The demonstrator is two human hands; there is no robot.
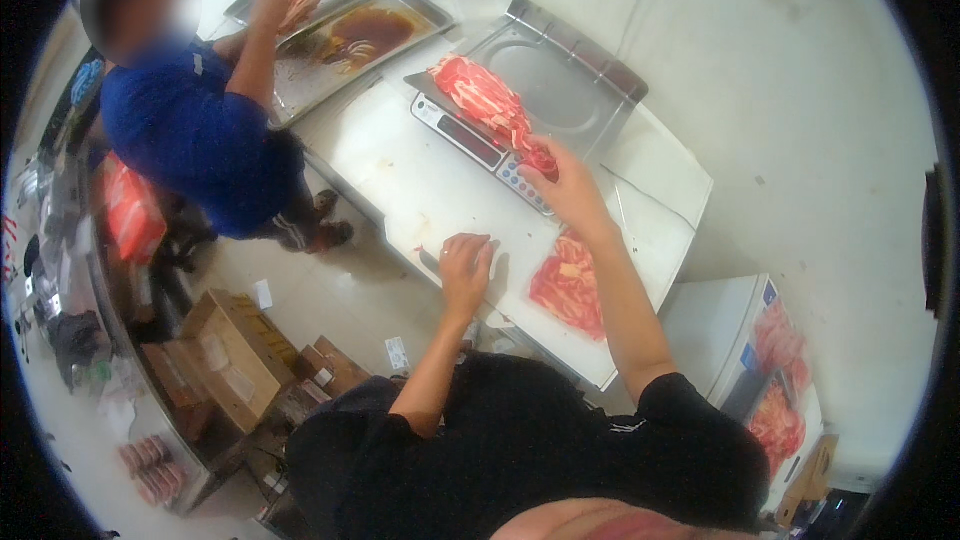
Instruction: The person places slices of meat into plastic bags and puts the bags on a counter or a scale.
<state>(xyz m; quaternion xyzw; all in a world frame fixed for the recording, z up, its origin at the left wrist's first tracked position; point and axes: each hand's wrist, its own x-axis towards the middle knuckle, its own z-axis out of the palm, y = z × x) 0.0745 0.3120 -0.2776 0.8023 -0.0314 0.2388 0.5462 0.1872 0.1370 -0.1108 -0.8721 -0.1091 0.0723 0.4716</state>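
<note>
My right hand point(563, 183) is closed on a piece of raw sliced meat point(540, 156) at the lower right corner of a digital scale point(460, 135). On the scale's pan lies a long pile of red and white marbled meat slices point(478, 95), and the held piece is right by its near end. My left hand point(466, 267) rests near the front edge of the white table point(400, 175), fingers loosely bent, with nothing seen in it. Under my right forearm lies a flat bag of raw meat point(568, 285).
Behind the scale stands a metal appliance with a round plate point(560, 80). At the left a co-worker in blue point(195, 130) handles meat over metal trays point(430, 15). Cardboard boxes point(235, 355) sit on the floor. More meat point(775, 425) is at the lower right.
</note>
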